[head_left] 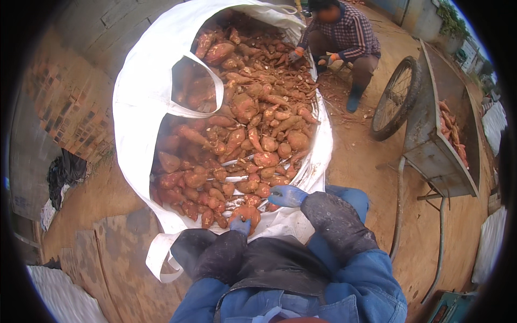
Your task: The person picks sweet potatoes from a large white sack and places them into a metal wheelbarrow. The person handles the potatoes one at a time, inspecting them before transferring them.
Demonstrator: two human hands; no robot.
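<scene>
A big white woven bag (134,91) lies open in front of me, full of reddish-brown sweet potatoes (235,139). My left hand (240,225), in a blue glove, grips a large round sweet potato (252,214) at the bag's near edge. Just right of it, my right hand (289,196), also gloved in blue, hangs over the bag's right edge with its fingers curled closed. What those fingers hold, if anything, is too small to make out. Several small sweet potatoes lie close to both hands.
A co-worker (355,35) in a checked shirt crouches at the bag's far right, hands among the sweet potatoes. On the right stands a metal cart (423,142) with a spoked wheel (396,97) and more sweet potatoes. A bag strap (156,255) lies beside my left knee.
</scene>
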